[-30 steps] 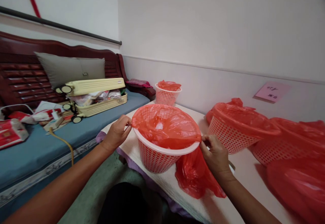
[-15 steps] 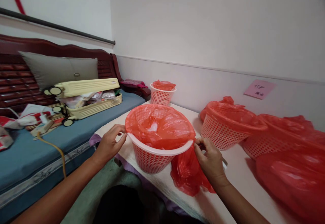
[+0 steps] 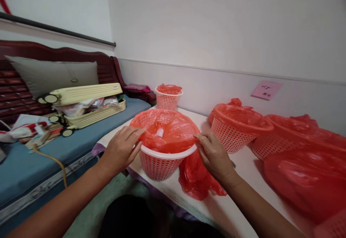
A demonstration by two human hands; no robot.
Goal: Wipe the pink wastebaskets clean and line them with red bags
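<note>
Both hands have come in over the rim since a second ago, when they pinched the bag's edge out at the two sides of the basket. Now the left hand (image 3: 123,148) lies with its fingers stretched flat across the near-left rim of the white perforated plastic basket (image 3: 160,162), pressing the thin red plastic bag (image 3: 164,131) that lines it; its grip looks released rather than clenched, resting on the film. On the right side, the right hand (image 3: 214,156) reaches its fingers to the rim and touches the bag's edge there; whether it pinches the film or only pushes on it cannot be told. This basket stands at the near-left edge of the pale bench (image 3: 238,209), with a loose fold of the same red bag hanging down outside its right wall onto the bench top. Farther right, a second lined white basket (image 3: 232,137) sits on the bench, and a third lined basket (image 3: 270,146) just beyond it, with crumpled red plastic sheets (image 3: 305,180) near the right edge. A small lined basket (image 3: 167,100) stands far back by the wall. To the left, a cream open suitcase (image 3: 89,106) rests on the blue-cushioned wooden sofa (image 3: 32,158), in front of a grey pillow (image 3: 54,74). High on the right, a pink paper note (image 3: 266,89) sticks to the wall.
</note>
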